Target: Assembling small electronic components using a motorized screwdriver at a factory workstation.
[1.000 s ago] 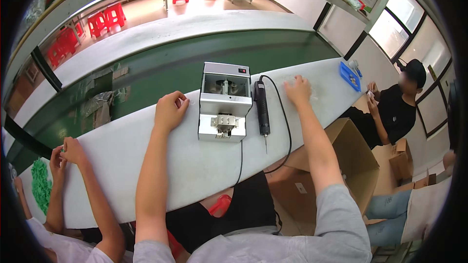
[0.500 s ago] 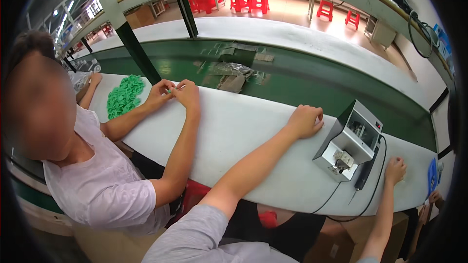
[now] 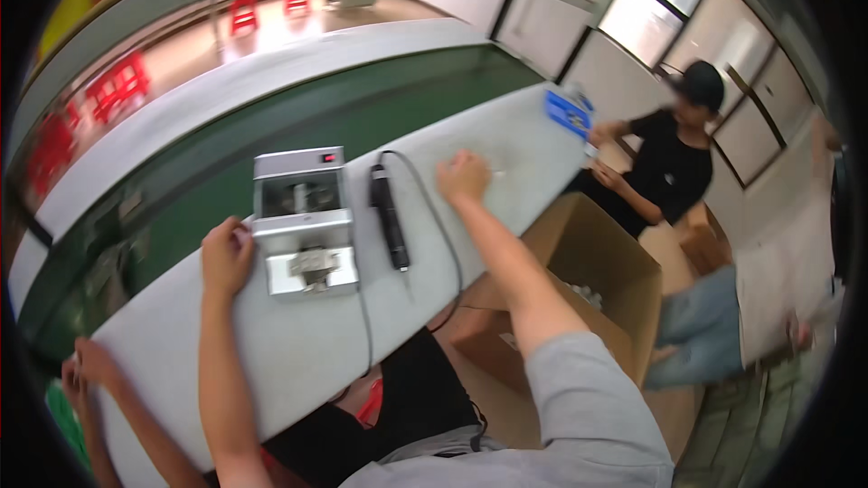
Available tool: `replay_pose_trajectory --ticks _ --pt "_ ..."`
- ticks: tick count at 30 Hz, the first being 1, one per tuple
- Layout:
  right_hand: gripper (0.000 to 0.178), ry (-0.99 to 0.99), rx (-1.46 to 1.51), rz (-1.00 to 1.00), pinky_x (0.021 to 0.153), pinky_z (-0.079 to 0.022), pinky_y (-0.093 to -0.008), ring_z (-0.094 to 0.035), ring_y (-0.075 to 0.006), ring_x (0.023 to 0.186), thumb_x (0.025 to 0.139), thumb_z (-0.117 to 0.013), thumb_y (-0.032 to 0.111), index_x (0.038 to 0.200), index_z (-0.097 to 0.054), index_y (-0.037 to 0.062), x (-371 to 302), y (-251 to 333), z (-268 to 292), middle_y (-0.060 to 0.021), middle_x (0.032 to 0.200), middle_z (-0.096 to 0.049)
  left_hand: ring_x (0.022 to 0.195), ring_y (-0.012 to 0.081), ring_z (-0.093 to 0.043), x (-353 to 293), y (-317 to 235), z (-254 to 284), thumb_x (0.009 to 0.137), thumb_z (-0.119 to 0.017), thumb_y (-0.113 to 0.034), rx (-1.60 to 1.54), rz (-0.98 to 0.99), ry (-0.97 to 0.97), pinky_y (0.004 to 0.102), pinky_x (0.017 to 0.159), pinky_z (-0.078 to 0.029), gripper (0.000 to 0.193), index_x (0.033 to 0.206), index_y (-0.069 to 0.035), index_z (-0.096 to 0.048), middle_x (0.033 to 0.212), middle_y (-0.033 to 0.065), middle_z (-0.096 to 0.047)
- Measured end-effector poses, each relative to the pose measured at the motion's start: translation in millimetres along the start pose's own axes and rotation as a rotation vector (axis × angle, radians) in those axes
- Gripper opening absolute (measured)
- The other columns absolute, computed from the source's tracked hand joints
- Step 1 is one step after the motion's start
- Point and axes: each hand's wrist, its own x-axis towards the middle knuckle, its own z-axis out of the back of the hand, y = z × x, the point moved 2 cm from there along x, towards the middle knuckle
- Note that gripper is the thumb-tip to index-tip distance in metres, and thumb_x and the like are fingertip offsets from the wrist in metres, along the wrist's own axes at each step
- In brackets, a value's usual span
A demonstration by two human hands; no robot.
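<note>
Machine [image 3: 305,221] sits on bench [image 3: 298,343], left hand [image 3: 226,256] loosely curled just beside its 8 o'clock, driver [image 3: 389,221] lying at its 3 o'clock, right hand [image 3: 465,176] bent-fingered at the driver's 2 o'clock; cannot tell whether either hand pinches anything.

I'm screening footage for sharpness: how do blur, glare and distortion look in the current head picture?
Head view: red stools at far left are smeared; windows look washed out; the far white counter bows from fisheye distortion; the silver machine is soft but readable; the black handheld tool has a faint, blurred tip.
</note>
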Motion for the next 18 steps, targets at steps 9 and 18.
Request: replay_pose_trajectory --ticks 9,18 --pt "0.038 -0.042 0.058 -0.049 0.105 -0.035 -0.0536 -0.055 -0.0369 0.116 0.088 -0.063 0.04 0.106 -0.065 0.0064 -10.0 -15.4 35.8 -0.0174 0.116 -0.062 0.07 0.0276 -0.057 -2.7 -23.5 -10.2 0.083 -0.074 -0.014 -0.036 0.058 0.054 0.0411 0.066 -0.045 0.013 0.09 -0.006 -0.067 0.069 0.0085 -0.058" --pt "0.035 -0.126 -0.005 -0.011 0.102 -0.037 -0.0534 -0.056 -0.036 0.113 0.086 -0.063 0.037 0.104 -0.064 0.0068 -7.8 -15.2 29.6 -0.0173 0.112 -0.062 0.071 0.0285 -0.057 -0.9 -18.2 -12.6 0.084 -0.073 -0.015 -0.035 0.052 0.053 0.0413 0.068 -0.045 0.012 0.089 -0.006 -0.067 0.069 0.0084 -0.058"
